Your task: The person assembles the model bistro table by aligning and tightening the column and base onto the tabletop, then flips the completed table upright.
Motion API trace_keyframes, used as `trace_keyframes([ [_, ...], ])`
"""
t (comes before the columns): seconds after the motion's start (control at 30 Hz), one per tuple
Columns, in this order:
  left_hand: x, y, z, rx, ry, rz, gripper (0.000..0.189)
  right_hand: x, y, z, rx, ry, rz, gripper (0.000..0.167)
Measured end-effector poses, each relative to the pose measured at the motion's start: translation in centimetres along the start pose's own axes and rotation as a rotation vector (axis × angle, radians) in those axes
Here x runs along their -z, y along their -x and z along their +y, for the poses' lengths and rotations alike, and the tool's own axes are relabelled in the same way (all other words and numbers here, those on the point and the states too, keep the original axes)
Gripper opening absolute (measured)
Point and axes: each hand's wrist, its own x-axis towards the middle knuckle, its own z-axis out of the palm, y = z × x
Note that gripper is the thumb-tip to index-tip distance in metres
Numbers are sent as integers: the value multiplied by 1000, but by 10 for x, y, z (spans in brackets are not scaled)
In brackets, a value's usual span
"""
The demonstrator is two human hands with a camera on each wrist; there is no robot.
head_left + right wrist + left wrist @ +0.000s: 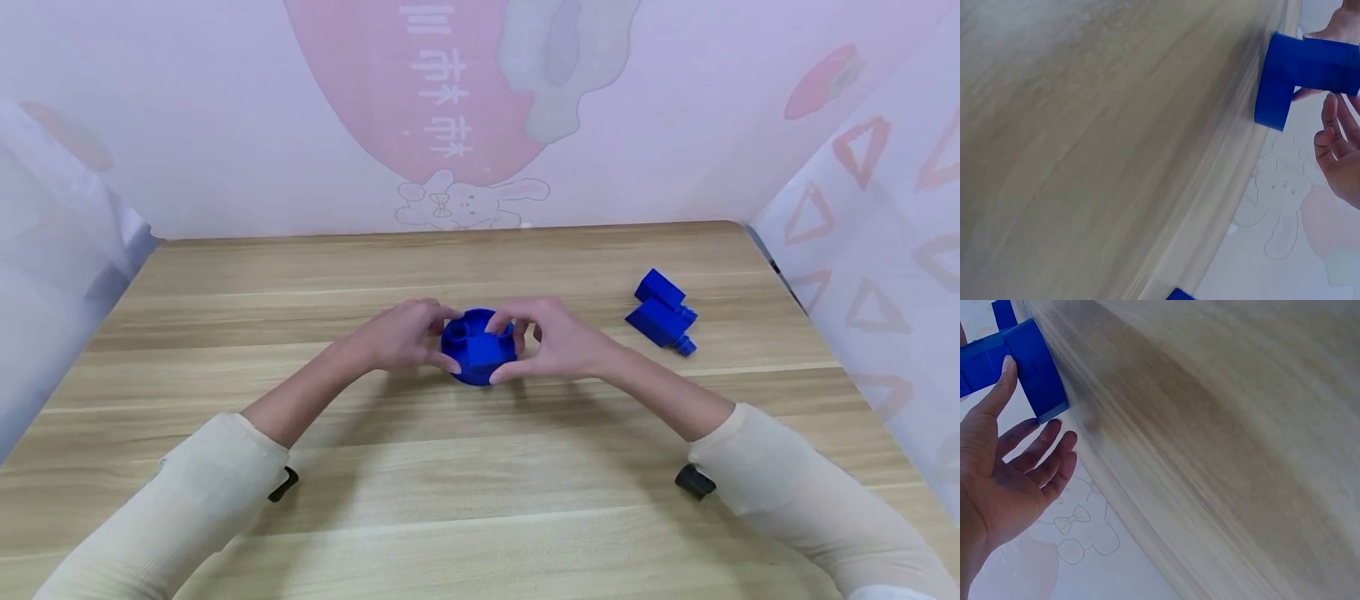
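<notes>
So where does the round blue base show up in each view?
Head: the round blue base is just below the picture's centre.
Left wrist: upper left.
Right wrist: upper right.
Shared landmark: the rabbit drawing, at least partly visible in all three.

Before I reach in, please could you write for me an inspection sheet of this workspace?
surface: wood-grain table
job's things: standing blue block on round blue base; loose blue block and another loose one lying to the right
clutter: nothing seen
hands: left hand holds the round blue base by its rim; right hand appears to grip the standing blue block
cables: nothing seen
surroundings: pale printed backdrop with rabbit drawing, behind the table
</notes>
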Motion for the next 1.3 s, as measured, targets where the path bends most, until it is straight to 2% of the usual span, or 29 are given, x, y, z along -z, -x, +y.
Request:
trace_keyframes([
  [0.17, 5, 5, 4, -58, 5, 53, 76, 11, 8, 7, -15, -45, 11, 45],
  [0.3, 11, 10, 11, -130, 31, 94, 73, 23, 15, 13, -65, 4, 47, 42],
  [0.47, 13, 15, 23, -224, 99, 87, 74, 38, 24, 21, -161, 82, 93, 36],
  [0.63, 7, 18, 33, -301, 159, 88, 73, 50, 35, 28, -257, 129, 141, 31],
  [0.83, 1, 16, 36, -300, 204, 113, 56, 65, 46, 32, -348, 175, 187, 29],
  [1.0, -1, 15, 34, -295, 195, 118, 45, 76, 56, 42, -434, 218, 199, 27],
  [1.3, 5, 16, 30, -340, 195, 90, 42, 87, 70, 51, -549, 515, 167, 36],
])
